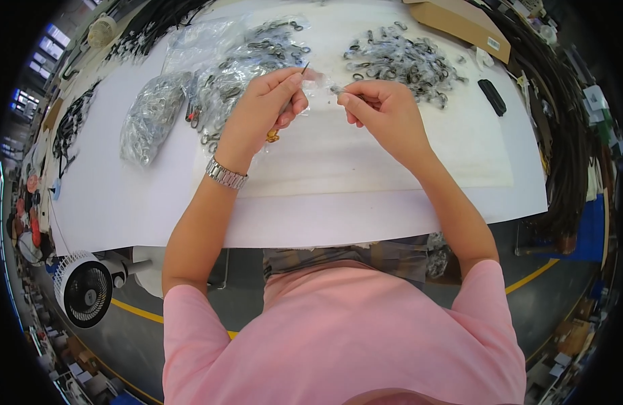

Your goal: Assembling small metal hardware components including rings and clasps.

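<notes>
My left hand [274, 101] is closed, thumb against forefinger. A thin pointed tool [305, 68] sticks up from its pinch; a gold-coloured piece [272, 136] shows below the curled fingers, and I cannot tell whether the two are joined. Facing it, my right hand [379, 108] pinches a small dark metal piece [336, 89] at its fingertips. Between the hands is a scrap of clear plastic film [317, 78], blurred. Beyond the left hand lies a heap of metal clasps in clear wrapping [257, 50]. A second heap of wrapped clasps [406, 64] spreads behind the right hand.
A full clear plastic bag [153, 118] rests left on the white tabletop [352, 219]. At back right are a cardboard box [463, 27] and a black oblong case [492, 98]. Dark straps [575, 121] hang along the right edge. A fan [87, 290] stands at lower left.
</notes>
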`<action>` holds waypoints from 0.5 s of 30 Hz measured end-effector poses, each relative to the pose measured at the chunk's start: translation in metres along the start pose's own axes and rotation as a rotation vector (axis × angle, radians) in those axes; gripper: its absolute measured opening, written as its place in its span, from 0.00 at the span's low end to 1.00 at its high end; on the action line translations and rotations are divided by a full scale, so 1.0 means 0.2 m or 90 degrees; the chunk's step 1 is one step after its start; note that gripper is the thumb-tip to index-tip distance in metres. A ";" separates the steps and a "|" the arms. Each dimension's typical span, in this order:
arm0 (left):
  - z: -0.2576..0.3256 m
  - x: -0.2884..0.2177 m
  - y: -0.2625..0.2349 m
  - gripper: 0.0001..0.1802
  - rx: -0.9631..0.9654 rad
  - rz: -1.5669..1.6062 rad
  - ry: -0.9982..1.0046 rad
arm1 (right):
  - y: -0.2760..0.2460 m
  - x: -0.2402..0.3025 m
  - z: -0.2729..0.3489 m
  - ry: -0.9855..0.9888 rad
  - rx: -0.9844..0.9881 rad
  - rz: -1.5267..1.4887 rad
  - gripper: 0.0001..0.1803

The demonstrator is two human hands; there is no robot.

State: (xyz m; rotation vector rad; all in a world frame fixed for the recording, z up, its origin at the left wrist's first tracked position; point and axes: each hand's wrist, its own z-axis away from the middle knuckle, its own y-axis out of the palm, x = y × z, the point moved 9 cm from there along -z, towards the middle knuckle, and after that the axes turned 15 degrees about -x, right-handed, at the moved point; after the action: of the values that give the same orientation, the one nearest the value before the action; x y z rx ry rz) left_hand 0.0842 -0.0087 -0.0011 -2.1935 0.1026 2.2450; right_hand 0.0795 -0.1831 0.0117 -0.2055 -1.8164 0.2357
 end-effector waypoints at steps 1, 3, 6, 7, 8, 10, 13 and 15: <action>0.00 -0.01 0.00 0.21 0.029 -0.039 0.015 | -0.02 0.02 0.01 -0.050 -0.037 0.098 0.11; 0.01 -0.02 0.01 0.21 0.054 -0.079 0.027 | 0.00 0.07 0.03 -0.162 -0.051 0.156 0.10; 0.06 0.00 0.09 0.21 0.169 -0.056 -0.021 | 0.02 0.13 0.07 -0.319 -0.085 0.215 0.10; 0.08 -0.01 0.10 0.21 0.200 -0.088 -0.019 | 0.02 0.15 0.08 -0.363 -0.103 0.216 0.10; 0.10 -0.01 0.11 0.22 0.231 -0.120 -0.016 | 0.01 0.16 0.08 -0.364 -0.101 0.215 0.10; 0.09 0.00 0.11 0.21 0.225 -0.128 0.006 | 0.05 0.00 0.03 -0.029 0.035 0.005 0.12; 0.10 -0.04 0.14 0.19 0.204 -0.155 0.050 | 0.09 -0.07 0.03 0.122 0.147 -0.173 0.14; 0.09 -0.06 0.14 0.18 0.188 -0.174 0.072 | 0.11 -0.09 0.03 0.180 0.160 -0.231 0.14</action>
State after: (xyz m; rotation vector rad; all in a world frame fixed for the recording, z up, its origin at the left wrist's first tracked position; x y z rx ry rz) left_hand 0.0654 -0.0358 0.0117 -2.0359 0.1185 1.8337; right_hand 0.0778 -0.1676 -0.0124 0.2559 -1.4954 0.1664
